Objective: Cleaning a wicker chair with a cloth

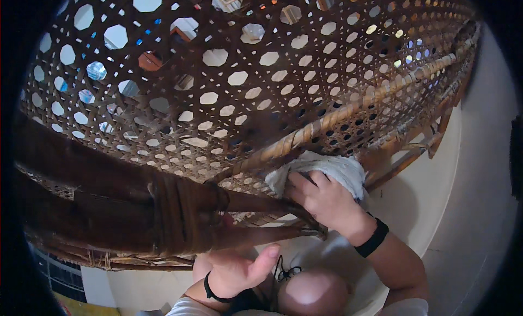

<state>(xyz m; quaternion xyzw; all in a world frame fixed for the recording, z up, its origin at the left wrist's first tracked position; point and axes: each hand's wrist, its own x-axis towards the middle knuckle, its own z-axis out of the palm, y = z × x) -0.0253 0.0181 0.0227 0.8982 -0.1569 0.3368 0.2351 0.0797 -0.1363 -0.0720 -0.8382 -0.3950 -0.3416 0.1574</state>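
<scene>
A large brown rattan chair (245, 114) with an open-weave cane panel fills most of the view, tipped over toward me. My right hand (327, 201) is closed on a crumpled pale cloth (340, 169). The cloth presses against the lower cane weave, beside a long wrapped rattan pole (327, 122). At the lower middle, my left hand (239, 272) is just below the thick dark frame (185, 212), its thumb stretched out and apart. The frame hides its other fingers, and nothing shows in its palm.
The chair's thin lower legs and braces (408, 158) reach out at the right. Pale floor (414, 207) lies under and around the chair. My bare knee (313, 294) is close below the frame. A dark grid-like item (60, 275) sits at the lower left.
</scene>
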